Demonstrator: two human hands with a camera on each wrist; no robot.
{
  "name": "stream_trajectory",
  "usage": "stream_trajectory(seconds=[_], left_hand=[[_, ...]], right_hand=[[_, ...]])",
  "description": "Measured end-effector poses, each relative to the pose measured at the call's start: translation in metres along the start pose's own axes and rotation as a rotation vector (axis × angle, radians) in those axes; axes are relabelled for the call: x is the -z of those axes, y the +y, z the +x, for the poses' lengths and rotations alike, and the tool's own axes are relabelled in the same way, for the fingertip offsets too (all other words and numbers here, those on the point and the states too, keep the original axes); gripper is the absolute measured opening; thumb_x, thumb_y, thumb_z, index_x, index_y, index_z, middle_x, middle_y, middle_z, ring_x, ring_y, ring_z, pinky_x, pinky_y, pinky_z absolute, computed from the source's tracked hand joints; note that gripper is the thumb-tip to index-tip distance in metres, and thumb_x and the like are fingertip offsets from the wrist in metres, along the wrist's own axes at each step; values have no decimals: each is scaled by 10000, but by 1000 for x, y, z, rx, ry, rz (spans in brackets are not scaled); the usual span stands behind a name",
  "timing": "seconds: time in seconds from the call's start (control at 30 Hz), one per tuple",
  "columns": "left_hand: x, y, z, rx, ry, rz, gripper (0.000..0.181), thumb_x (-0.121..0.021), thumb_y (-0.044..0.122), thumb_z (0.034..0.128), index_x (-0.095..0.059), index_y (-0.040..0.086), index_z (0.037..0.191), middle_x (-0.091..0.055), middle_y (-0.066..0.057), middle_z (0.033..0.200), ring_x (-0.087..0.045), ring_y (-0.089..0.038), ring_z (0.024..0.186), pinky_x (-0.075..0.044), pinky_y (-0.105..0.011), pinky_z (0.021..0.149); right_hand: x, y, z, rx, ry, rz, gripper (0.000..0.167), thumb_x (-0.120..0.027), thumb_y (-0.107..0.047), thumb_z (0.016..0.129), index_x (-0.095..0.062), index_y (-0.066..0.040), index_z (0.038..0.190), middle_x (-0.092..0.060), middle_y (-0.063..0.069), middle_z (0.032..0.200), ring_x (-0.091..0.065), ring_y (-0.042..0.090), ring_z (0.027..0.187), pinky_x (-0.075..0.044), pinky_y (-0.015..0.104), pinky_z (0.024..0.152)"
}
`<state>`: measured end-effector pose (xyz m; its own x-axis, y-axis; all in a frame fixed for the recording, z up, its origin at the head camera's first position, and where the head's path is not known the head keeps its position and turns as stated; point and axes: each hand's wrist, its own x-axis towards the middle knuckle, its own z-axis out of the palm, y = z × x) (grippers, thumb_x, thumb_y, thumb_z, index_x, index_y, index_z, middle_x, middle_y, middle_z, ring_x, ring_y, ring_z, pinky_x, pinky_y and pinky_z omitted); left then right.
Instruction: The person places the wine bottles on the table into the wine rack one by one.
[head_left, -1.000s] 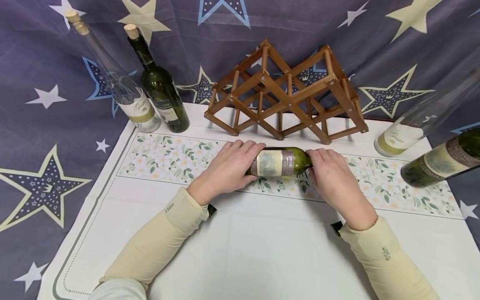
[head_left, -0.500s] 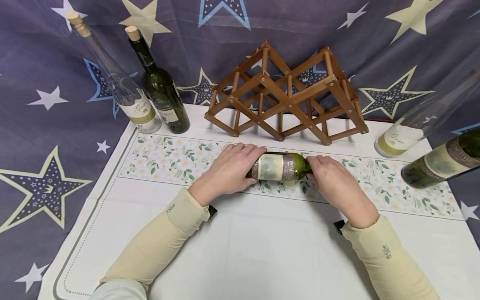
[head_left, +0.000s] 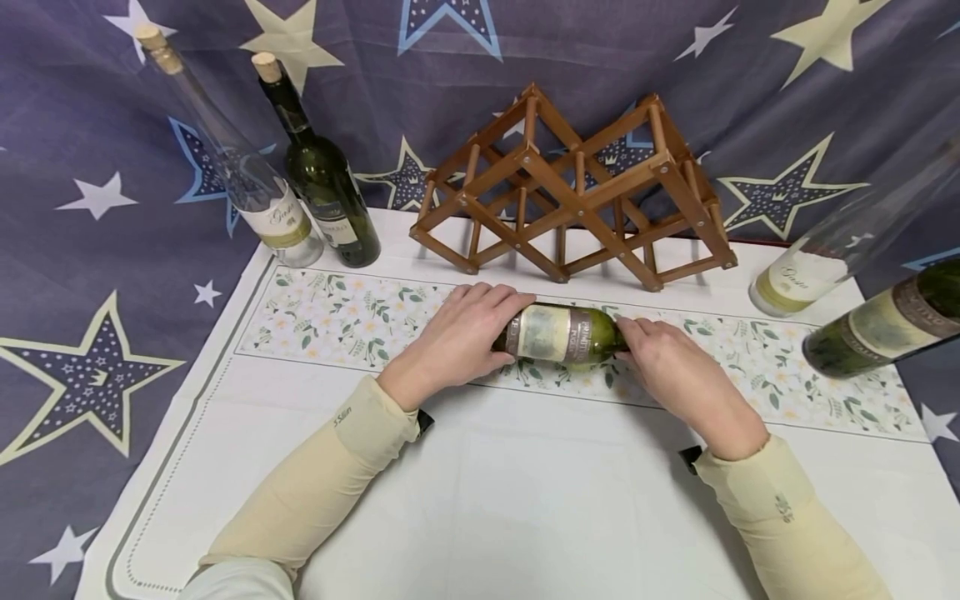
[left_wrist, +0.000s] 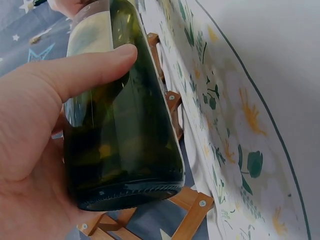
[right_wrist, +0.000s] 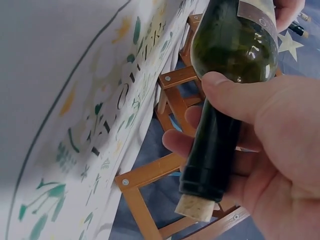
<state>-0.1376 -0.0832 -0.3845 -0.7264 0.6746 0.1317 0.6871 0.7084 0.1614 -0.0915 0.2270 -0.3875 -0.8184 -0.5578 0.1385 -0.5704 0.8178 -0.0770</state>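
A green wine bottle [head_left: 558, 333] with a cream and brown label lies sideways between both hands, its base to the left. My left hand [head_left: 459, 337] grips the base end; in the left wrist view the thumb [left_wrist: 100, 70] lies across the dark glass. My right hand [head_left: 678, 375] holds the neck, and in the right wrist view its fingers curl round it, with a cork [right_wrist: 195, 207] showing in the mouth. Behind the bottle stands a brown wooden wine rack [head_left: 577, 208] of crossed slats, with no bottle in it.
At the back left stand a clear corked bottle [head_left: 273, 218] and a dark green corked bottle [head_left: 337, 208]. On the right are another clear bottle [head_left: 798, 271] and a green labelled bottle [head_left: 877, 329]. A floral strip [head_left: 337, 321] crosses the white tablecloth [head_left: 525, 492]; a star-patterned cloth [head_left: 60, 250] hangs behind.
The held bottle has moved slightly toward the person and turned a little in the hands. The right hand has shifted a bit right and nearer. The rack and other bottles stay put.
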Motion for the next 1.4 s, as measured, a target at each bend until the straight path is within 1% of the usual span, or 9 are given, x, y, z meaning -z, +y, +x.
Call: stream_trajectory(seconds=[0.17,0.3,0.43,0.67,0.83,0.9,1.03,1.2,1.4], left_hand=[[0,-1,0,-6,45,12,837,-898,433,867,-512,165,1560,-600,-60,1432,-534,-303,1331,-393,-515,1126],[1,-3,0,1,79,-12,783,-871,449,892,-538,164,1541,-600,-62,1424,-526,-301,1328,-408,-507,1098],[4,-5,-2,18,88,-31,741,-854,414,918,-543,157,1540,-590,-68,1439,-513,-309,1349,-422,-507,1066],[6,-10,-5,43,91,-41,764,-869,375,910,-534,129,1550,-577,-98,1459,-506,-329,1375,-420,-538,1106],[4,-15,-9,51,108,-47,792,-869,387,902,-519,112,1557,-565,-110,1469,-511,-340,1371,-408,-541,1136],[4,-17,-11,55,111,-49,801,-862,405,904,-513,107,1560,-552,-118,1484,-504,-346,1381,-392,-543,1156],[3,-20,-16,75,109,-49,821,-838,451,914,-493,109,1576,-509,-140,1544,-470,-370,1421,-345,-554,1198],[2,-26,-23,88,126,-34,839,-810,510,921,-486,108,1582,-453,-172,1604,-425,-407,1460,-328,-586,1202],[2,-32,-32,90,157,-14,864,-776,563,929,-467,107,1594,-420,-181,1627,-386,-404,1488,-315,-610,1202]], right_hand=[[2,6,-5,-22,-9,81,413,-730,-52,1002,-575,145,1331,-700,313,1188,-701,467,1077,-577,577,925],[4,12,-11,-34,-21,101,397,-717,-36,1005,-573,145,1328,-704,297,1166,-706,457,1053,-589,572,882],[4,20,-21,-41,-9,113,371,-715,-26,1002,-582,136,1309,-705,292,1154,-707,458,1041,-595,572,853],[3,34,-39,-30,40,127,347,-754,6,959,-598,115,1248,-693,253,1058,-707,439,958,-591,572,765],[3,42,-51,-31,77,122,380,-784,35,916,-605,121,1241,-697,281,1075,-704,471,973,-587,595,770],[4,45,-55,-31,92,121,409,-790,53,898,-605,141,1253,-694,317,1122,-694,502,1020,-582,615,808],[6,49,-62,-31,113,128,432,-798,76,879,-606,164,1256,-690,342,1147,-689,521,1037,-582,622,814],[8,55,-70,-56,114,135,451,-811,67,877,-603,151,1268,-690,331,1136,-689,520,1024,-576,628,791],[10,61,-80,-78,131,131,435,-827,65,863,-610,113,1236,-691,301,1122,-692,509,1000,-562,636,775]])
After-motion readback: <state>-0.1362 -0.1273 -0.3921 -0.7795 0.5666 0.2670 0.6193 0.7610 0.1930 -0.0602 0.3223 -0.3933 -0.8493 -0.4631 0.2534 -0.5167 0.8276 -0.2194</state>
